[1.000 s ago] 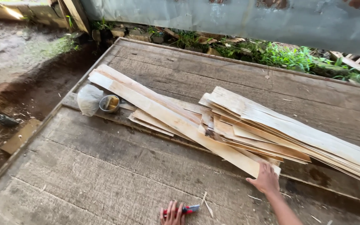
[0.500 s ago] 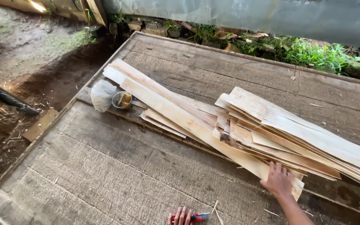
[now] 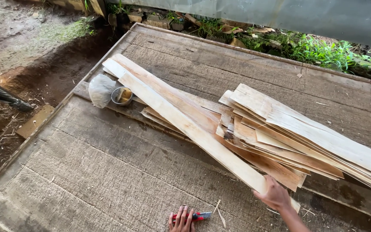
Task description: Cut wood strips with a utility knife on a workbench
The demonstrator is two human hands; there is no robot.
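Outdoors, rough grey plank tabletop (image 3: 108,172), dirt ground (image 3: 31,56) to the left, weeds (image 3: 314,47) and a grey sheet wall (image 3: 305,15) along the far edge.

Long pale strip (image 3: 185,124) lies diagonally across the tabletop, far end up near the left corner, near end under the right hand (image 3: 275,195). Right hand rests on that near end, fingers curled over the strip's edge; whether they actually clamp it, cannot tell. Forearm runs off the bottom edge.

Left hand (image 3: 181,220) at the bottom edge, fingers together and pressed flat over a red cutter (image 3: 196,215); its grey tip pokes out to the right of the fingers. Thin wood slivers (image 3: 219,212) lie just beside the cutter.

Strip sits on top of a few more long strips (image 3: 164,118) lying the same way. To the right, a thick fanned stack of thin wooden sheets (image 3: 305,137) overlaps them, reaching to the right edge of the view.

Near the strip's far end: crumpled clear plastic bag (image 3: 100,89) touching a small metal bowl (image 3: 122,95), both on the tabletop just beside the strip.

Wood offcut (image 3: 35,121) lies on the ground by the tabletop's left side, dark pole (image 3: 1,92) beyond it.
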